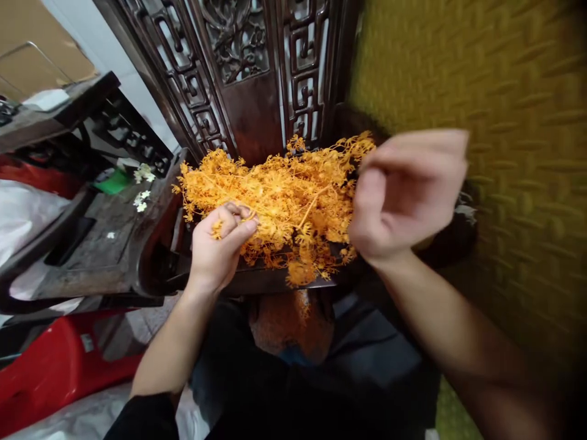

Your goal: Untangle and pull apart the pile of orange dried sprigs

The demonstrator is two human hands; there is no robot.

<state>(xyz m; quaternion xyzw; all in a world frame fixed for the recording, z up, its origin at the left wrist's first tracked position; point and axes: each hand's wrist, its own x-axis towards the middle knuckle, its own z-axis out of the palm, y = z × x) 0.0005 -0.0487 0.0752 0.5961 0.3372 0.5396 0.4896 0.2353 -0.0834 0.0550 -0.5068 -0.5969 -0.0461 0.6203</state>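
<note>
A wide heap of orange artificial flower sprays [275, 183] lies on the seat of a dark carved wooden chair. My left hand [222, 235] is closed around a thin orange stem at the heap's lower left, with thumb and fingers pinched together. Raised at the heap's right side is my right hand [408, 189], slightly blurred, its fingers curled toward the thumb. Whatever its fingertips may hold is too small or hidden to make out. One orange clump [302, 272] hangs over the front edge of the seat.
The carved chair back [257, 116] rises behind the heap. At left, a dark wooden piece of furniture [103, 238] bears a green item [114, 182] and small white flowers [143, 198]. A red plastic stool [59, 373] stands lower left. Yellow-green textured matting [513, 153] spreads at right.
</note>
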